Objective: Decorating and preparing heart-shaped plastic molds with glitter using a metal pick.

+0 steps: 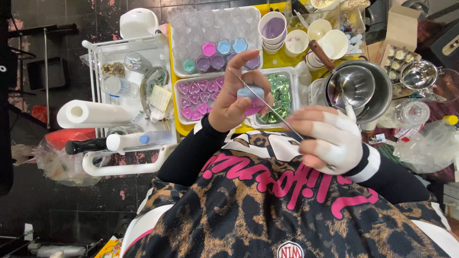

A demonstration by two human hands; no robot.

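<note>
The left hand is raised over the bench, its fingers clenched round a small pale-blue mould with pink showing at its lower edge. The right hand sits lower and nearer the body, fingers pinched tight on a thin metal rod that slants up and to the left, crossing in front of the mould, its tip ending near the left fingertips. Whether the rod touches the mould I cannot tell.

Just behind the left hand lies a white tray of pink heart shapes, and beside it a tray of green glittery pieces. Farther back is a clear tray of small cups, some filled purple, pink, blue and teal. A steel pot with a wooden handle stands close to the right hand, paper cups behind it. Off to the left, on a white cart, lies a paper roll.
</note>
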